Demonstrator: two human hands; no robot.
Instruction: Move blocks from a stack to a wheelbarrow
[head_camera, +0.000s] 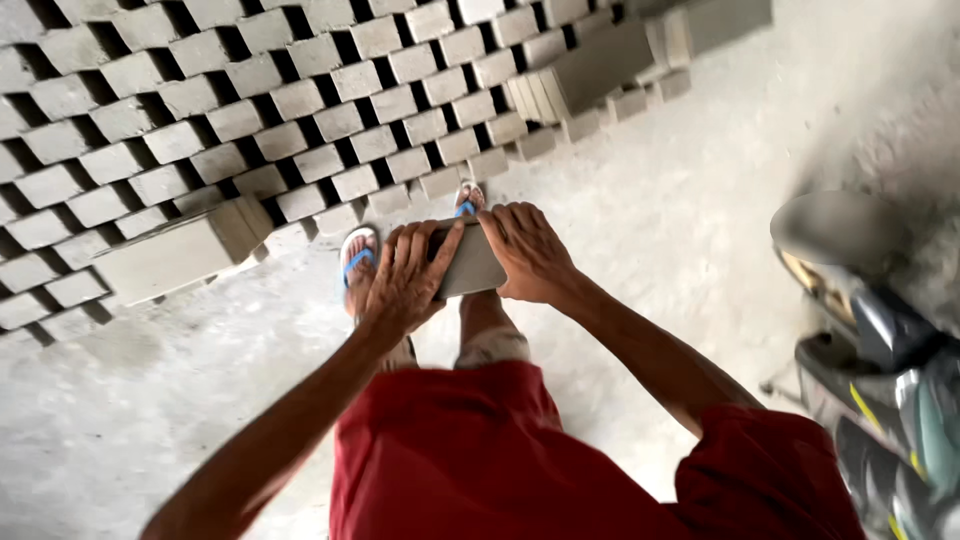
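One grey concrete block (470, 262) is held between both hands in front of the person's waist, above the two feet in blue-strapped sandals (357, 258). The left hand (405, 280) is closed over the block's left end, fingers spread across the top face and thumb tucked under, while the right hand (530, 250) is clamped on the right end with its fingers curled over the far edge; each grip is shut firmly on the block, neither one loose. The block's long axis runs roughly left to right between the two palms, tilted a little so that the right end sits higher and farther from the body. Both hands are equally near, since both are touching it. Ahead, on the concrete floor (640, 220), stands a wide field of drying blocks (260, 110) set on end in staggered rows, too many to count surely with the edges cut off by the frame. Two larger blocks lie flat against that field: one at the left (175, 252), one at the upper right (600, 65). A parked motor scooter (880, 350), one only, stands at the right edge, though it is blurred.
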